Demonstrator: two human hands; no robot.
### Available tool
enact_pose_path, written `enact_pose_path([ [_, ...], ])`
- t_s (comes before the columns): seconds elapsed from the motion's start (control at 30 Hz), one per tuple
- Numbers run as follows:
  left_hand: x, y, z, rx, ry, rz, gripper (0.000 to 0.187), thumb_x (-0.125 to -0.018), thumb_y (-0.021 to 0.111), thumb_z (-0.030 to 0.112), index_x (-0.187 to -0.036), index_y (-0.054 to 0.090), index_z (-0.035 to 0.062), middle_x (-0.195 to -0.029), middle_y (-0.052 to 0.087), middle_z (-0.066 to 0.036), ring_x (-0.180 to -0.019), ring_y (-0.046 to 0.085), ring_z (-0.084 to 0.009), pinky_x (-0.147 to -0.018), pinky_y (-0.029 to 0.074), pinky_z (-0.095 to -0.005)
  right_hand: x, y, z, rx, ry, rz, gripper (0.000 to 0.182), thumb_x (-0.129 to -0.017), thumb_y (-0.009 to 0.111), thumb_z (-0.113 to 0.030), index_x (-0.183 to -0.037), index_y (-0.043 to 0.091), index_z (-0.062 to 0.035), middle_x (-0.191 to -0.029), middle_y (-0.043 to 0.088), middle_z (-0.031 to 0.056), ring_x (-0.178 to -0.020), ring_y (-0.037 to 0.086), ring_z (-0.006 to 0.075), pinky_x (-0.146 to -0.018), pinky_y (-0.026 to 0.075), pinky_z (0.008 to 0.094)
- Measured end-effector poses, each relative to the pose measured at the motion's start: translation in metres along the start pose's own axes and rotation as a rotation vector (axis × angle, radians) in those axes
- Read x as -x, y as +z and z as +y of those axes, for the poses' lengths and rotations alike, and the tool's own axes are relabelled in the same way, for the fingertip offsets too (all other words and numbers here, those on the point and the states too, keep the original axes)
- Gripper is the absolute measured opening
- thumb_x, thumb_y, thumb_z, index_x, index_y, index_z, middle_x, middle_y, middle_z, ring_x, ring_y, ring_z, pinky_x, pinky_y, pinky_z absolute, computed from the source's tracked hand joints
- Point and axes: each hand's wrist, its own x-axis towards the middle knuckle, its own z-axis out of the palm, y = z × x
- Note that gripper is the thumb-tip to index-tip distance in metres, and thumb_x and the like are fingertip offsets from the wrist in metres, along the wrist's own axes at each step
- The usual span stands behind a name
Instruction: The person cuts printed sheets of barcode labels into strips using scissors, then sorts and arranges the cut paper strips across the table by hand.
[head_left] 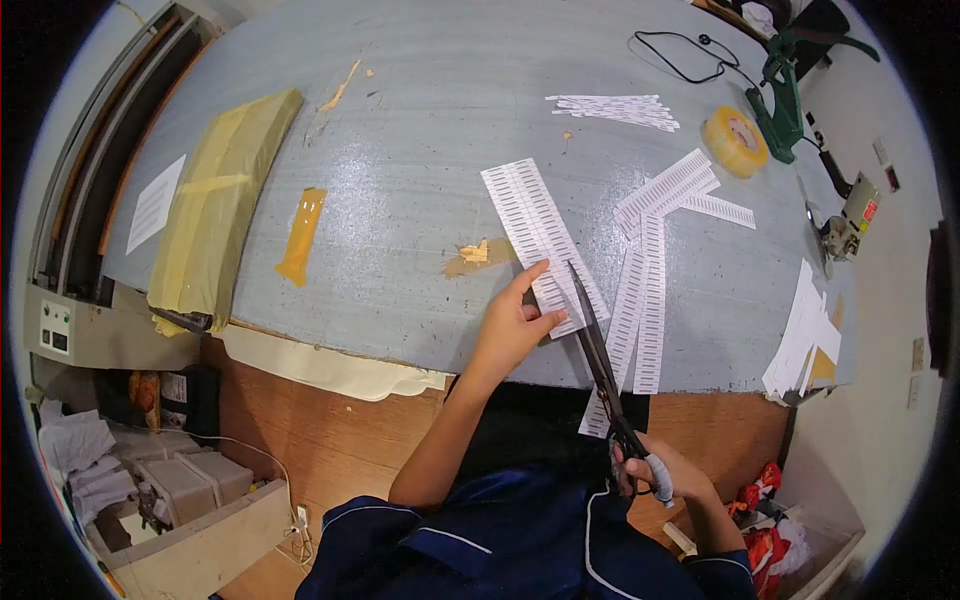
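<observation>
My left hand (513, 322) pinches the lower left edge of a white printed label sheet (535, 220), thumb on top. My right hand (655, 468) grips black scissors (605, 375) by handles partly wrapped in grey material. The long blades lie over the lower right part of the sheet, pointing up and left. Just right of the sheet, several long printed strips (651, 290) lie on the grey-blue table (400, 150), some reaching its front edge. More printed strips (665, 190) cross one another above them.
Thin paper strips (615, 110), a yellow tape roll (737, 140) and a green tool with a cord (780, 95) lie at the back right. White paper pieces (802, 335) are at the right edge. A yellow-wrapped package (222, 210) sits left, near brown tape (302, 237).
</observation>
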Motion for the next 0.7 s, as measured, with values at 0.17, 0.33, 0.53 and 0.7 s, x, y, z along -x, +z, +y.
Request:
enact_pose_path([
  [0.17, 0.003, 0.008, 0.007, 0.191, 0.071, -0.033, 0.070, -0.080, 0.061, -0.010, -0.141, 0.031, 0.0039, -0.113, 0.059, -0.011, -0.094, 0.061, -0.0138, -0.076, 0.052, -0.0246, -0.001, 0.006, -0.013, 0.045, 0.021, 0.051, 0.041, -0.086, 0.064, -0.040, -0.093, 0.046, -0.0040, -0.077, 0.051, 0.0061, -0.063, 0.056, 0.0135, -0.055, 0.046, 0.0269],
  [0.33, 0.010, 0.013, 0.024, 0.254, 0.108, -0.024, 0.071, -0.080, 0.064, -0.007, -0.141, 0.031, 0.0049, -0.127, 0.050, -0.013, -0.103, 0.058, -0.0169, -0.084, 0.050, -0.0272, 0.000, 0.007, -0.022, 0.032, 0.000, 0.046, 0.052, -0.081, 0.066, -0.048, -0.098, 0.047, -0.0029, -0.080, 0.049, 0.0065, -0.069, 0.054, 0.0151, -0.059, 0.045, 0.0281],
  [0.53, 0.013, 0.011, 0.039, 0.242, 0.142, -0.083, 0.074, -0.079, 0.063, -0.008, -0.143, 0.028, 0.0060, -0.127, 0.049, -0.013, -0.105, 0.056, -0.0177, -0.077, 0.054, -0.0269, 0.003, 0.008, -0.030, 0.184, -0.025, 0.046, 0.068, -0.078, 0.062, -0.059, -0.112, 0.048, -0.0022, -0.088, 0.047, 0.0082, -0.082, 0.048, 0.0188, -0.073, 0.041, 0.0320],
  [0.7, 0.017, 0.017, 0.044, 0.174, 0.232, -0.090, 0.075, -0.080, 0.060, -0.010, -0.144, 0.025, 0.0064, -0.127, 0.049, -0.014, -0.106, 0.056, -0.0186, -0.076, 0.056, -0.0278, 0.004, 0.009, -0.035, 0.225, -0.083, 0.065, 0.067, -0.077, 0.064, -0.057, -0.112, 0.047, -0.0019, -0.087, 0.047, 0.0081, -0.081, 0.048, 0.0189, -0.072, 0.041, 0.0320],
])
